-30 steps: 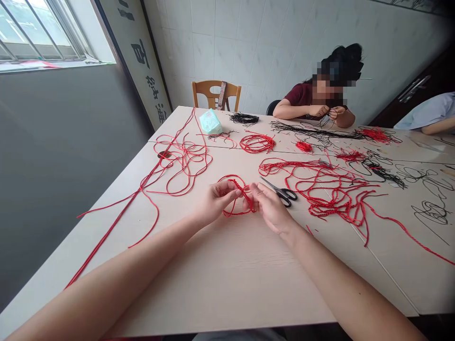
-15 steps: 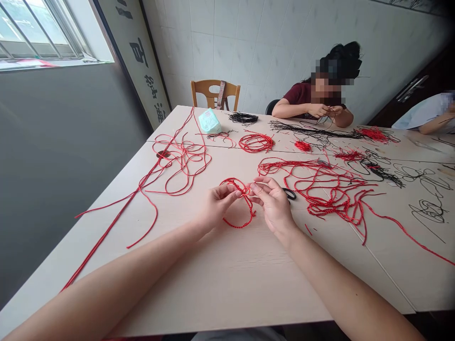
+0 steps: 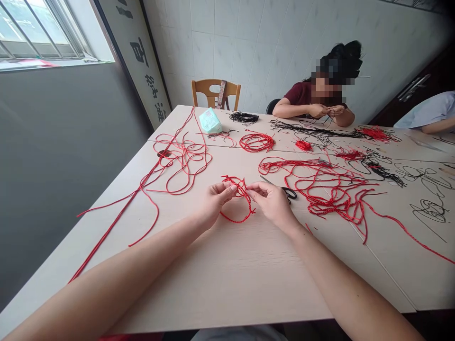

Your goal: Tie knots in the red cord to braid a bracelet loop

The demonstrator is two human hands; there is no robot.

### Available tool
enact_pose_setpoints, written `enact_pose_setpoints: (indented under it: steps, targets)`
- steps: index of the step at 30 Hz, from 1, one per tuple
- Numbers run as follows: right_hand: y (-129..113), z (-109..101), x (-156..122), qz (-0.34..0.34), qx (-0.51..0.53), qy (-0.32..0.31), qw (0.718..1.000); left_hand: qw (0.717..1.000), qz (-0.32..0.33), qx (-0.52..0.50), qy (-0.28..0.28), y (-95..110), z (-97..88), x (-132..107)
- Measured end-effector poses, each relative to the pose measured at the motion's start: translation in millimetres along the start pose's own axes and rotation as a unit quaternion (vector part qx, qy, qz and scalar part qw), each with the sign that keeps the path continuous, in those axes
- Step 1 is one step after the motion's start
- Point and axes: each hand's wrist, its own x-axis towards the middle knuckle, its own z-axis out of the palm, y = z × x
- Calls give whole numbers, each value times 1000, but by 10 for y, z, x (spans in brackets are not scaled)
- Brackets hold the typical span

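A looped red braided cord (image 3: 237,221) hangs between my hands, just above the table. My left hand (image 3: 218,198) pinches it between thumb and forefinger on the left side of its crossing strands. On the other side, my right hand (image 3: 270,201) has thumb and fingertips closed on the cord's right part. Where the strands cross, small loops show, but the exact knot is too fine to make out. Black-handled scissors (image 3: 289,193) lie just behind my right hand, partly hidden by it.
Tangled red cords (image 3: 334,203) spread to the right, and long thin red cords (image 3: 185,161) to the left. Farther back lie a red coil (image 3: 256,141), black cords (image 3: 243,117) and a pale green packet (image 3: 210,121). A person (image 3: 300,102) handles black cord across the table.
My right fingers have closed in and shifted slightly, uncovering the scissor blade. The small loop between my hands has changed shape, and the cord ring has moved slightly up and left.
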Motion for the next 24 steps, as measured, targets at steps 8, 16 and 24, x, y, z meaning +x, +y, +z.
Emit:
enact_pose_setpoints:
  steps: [8, 16, 24]
  targets:
    - [8, 0, -17, -14, -107, -2, 994, 1000, 8, -15, 8, 1, -13, 16]
    - [-51, -2, -27, -21, -24, 14, 999, 995, -5, 90, -35, 30, 3, -29]
    - [-113, 12, -12, 80, 234, -73, 966, 986, 21, 165, -29, 31, -3, -14]
